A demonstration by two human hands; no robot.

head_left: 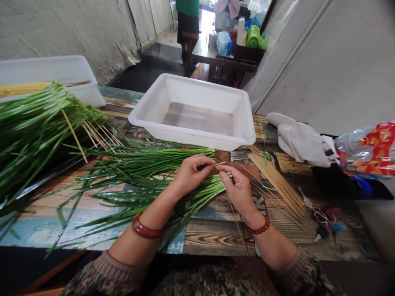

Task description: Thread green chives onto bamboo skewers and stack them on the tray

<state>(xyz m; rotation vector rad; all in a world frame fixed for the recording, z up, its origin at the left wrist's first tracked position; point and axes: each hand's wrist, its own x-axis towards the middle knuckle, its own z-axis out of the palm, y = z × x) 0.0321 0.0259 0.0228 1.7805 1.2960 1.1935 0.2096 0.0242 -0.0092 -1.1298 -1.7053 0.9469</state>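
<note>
My left hand [195, 172] is closed in a pinch on the pale stem end of a garlic chive [219, 163]. Close beside it, my right hand [239, 190] pinches a thin bamboo skewer [237, 224], which slants down toward the table's front edge. The fingertips of both hands nearly meet where stem and skewer come together; whether the tip goes through the stem cannot be made out. Loose garlic chives [135, 166] lie under and left of my hands, stem ends to the right. More bamboo skewers [279, 185] lie in a bundle right of my right hand.
A white plastic tub [197, 137] stands behind my hands. At left, skewered chives [46, 111] are heaped before another tub [83, 74]. Keys [322, 232], a whitish cap [300, 139] and a plastic bag [367, 148] lie right. A person [187, 20] stands beyond the table [216, 236].
</note>
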